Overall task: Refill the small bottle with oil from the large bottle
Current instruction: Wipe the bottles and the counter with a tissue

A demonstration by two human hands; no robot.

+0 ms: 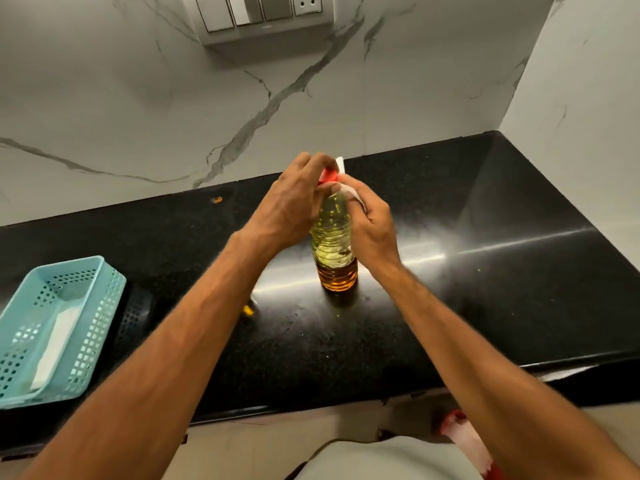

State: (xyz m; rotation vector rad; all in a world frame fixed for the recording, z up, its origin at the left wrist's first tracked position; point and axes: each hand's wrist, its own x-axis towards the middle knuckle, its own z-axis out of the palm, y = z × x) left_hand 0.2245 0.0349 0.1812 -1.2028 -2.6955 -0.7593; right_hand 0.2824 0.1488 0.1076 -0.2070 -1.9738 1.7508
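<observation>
A clear plastic bottle (334,251) stands upright on the black counter (485,258), with amber oil filling only its bottom part. It has a red cap (327,175). My left hand (294,206) is closed over the cap from the left. My right hand (370,223) is at the bottle's neck from the right and holds a white tissue or cloth (346,181) against it. No second bottle is in view.
A light blue perforated plastic basket (52,327) with a white item in it stands at the counter's left front edge. A small yellow bit (248,310) lies on the counter near my left forearm. Marble wall and switch panel (263,15) rise behind.
</observation>
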